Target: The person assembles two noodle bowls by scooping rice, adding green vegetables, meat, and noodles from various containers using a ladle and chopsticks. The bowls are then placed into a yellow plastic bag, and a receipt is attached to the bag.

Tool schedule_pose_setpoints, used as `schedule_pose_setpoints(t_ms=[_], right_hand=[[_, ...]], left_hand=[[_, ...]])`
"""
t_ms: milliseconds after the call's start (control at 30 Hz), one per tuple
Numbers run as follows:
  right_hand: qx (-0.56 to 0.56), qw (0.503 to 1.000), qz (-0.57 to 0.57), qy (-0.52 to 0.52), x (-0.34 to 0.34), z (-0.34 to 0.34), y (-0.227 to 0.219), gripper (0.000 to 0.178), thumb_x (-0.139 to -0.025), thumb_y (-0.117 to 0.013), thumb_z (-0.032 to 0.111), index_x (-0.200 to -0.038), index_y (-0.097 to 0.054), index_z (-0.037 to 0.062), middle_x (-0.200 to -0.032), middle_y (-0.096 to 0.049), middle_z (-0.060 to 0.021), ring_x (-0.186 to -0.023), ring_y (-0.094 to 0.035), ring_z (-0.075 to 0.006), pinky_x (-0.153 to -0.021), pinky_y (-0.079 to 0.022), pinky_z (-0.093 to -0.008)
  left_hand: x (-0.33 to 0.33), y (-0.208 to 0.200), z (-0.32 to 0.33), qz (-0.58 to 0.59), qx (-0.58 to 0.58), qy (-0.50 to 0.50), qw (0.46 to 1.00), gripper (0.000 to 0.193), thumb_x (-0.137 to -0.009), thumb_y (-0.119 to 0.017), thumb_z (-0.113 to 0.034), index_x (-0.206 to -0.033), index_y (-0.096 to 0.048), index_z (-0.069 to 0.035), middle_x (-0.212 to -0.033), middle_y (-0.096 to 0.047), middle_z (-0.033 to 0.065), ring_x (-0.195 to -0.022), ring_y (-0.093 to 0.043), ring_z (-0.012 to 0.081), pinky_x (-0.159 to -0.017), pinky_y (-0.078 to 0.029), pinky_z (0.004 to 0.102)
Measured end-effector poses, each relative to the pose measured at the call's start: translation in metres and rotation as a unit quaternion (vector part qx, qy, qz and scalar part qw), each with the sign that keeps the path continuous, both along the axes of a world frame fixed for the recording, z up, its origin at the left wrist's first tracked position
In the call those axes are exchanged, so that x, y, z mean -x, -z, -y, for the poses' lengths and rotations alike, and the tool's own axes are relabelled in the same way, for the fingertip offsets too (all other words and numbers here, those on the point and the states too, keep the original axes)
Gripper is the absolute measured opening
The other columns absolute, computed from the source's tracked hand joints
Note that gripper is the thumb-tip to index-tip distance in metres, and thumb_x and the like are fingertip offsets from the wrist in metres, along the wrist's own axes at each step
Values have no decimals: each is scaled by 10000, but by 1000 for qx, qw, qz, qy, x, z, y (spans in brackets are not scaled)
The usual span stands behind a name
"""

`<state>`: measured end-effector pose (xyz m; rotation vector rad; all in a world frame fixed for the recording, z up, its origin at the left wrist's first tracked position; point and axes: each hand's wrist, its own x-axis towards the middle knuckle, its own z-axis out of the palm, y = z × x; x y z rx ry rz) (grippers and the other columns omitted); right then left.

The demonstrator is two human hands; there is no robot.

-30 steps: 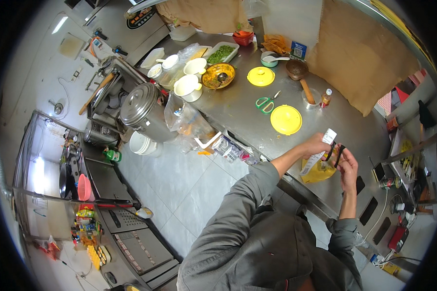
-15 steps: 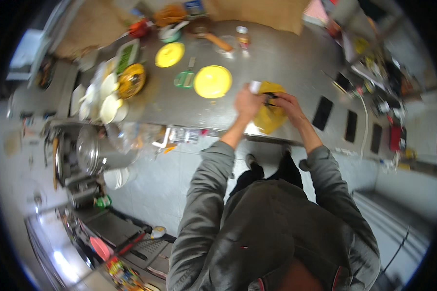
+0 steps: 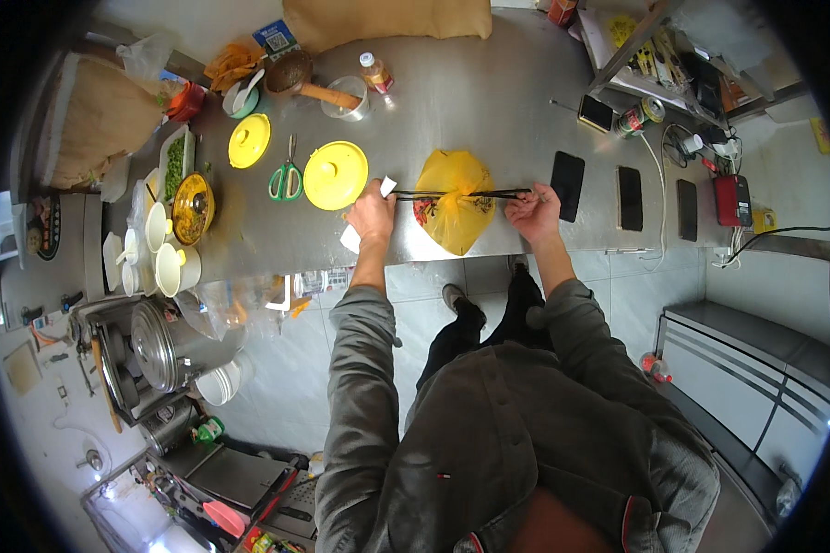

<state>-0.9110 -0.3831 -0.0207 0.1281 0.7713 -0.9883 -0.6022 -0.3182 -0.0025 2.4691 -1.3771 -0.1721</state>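
A yellow plastic bag point(image 3: 458, 221) rests near the front edge of the steel table, its middle gathered and reddish contents showing through at its left. Thin black strands point(image 3: 498, 194), like a cord, stretch straight across the gathered part. My left hand point(image 3: 372, 217) is closed at their left end, with a white piece of paper point(image 3: 350, 241) sticking out of it. At the opposite end, the fingers of my right hand point(image 3: 535, 214) pinch the strands. Left of my left hand lies a yellow lid point(image 3: 336, 175), beside green-handled scissors point(image 3: 286, 182).
Another yellow lid point(image 3: 249, 141), a bowl of food point(image 3: 193, 208) and white cups point(image 3: 176, 269) stand on the left. Behind are a clear container point(image 3: 346, 99) and a small bottle point(image 3: 374, 72). Several phones point(image 3: 568, 186) lie to the right, near a white cable point(image 3: 657, 184).
My hands have moved apart, and the black strands bunched between them are now drawn straight across the bag. The whole view has shifted, so the table's things appear further left.
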Motion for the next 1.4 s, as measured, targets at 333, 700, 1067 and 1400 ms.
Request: schedule_pose_setpoints(t_ms=[333,700,1067,1400], right_hand=[[32,998,50,8,3,3,-15,217,-874,-581,292,-814,-589,83,-817,-599,-105,-760,-538,-247,-769,-463,-383],[617,629,-363,-303,-67,-12,-119,275,-813,-473,-57,-1059,-593,-30,-985,-650,-59,-940,-601,-146,-850,-466,-275],[439,825,-154,-319,-73,-4,-111,422,-798,-484,-71,-1206,-558,10,-1083,-651,-76,-1028,-612,-152,-874,-487,-300],[6,987,136,-83,-14,12,-12,135,-853,-634,164,-781,-582,62,-766,-576,-43,-689,-515,-175,-608,-450,-264]], left_hand=[[-26,-30,19,-241,24,195,950,241,-812,-726,-108,-1034,-692,-22,-974,-731,118,-820,-697,285,-733,-567,376],[43,-90,1,-756,67,43,650,325,-923,-648,-93,-1236,-616,-15,-1068,-696,104,-852,-722,204,-518,-514,285],[61,-98,13,-639,58,53,765,384,-797,-782,-18,-1124,-581,-52,-873,-656,38,-651,-630,122,-484,-532,267],[32,1,22,-707,78,-254,656,167,-822,-648,13,-696,-541,-6,-578,-481,36,-443,-464,154,-360,-423,313]])
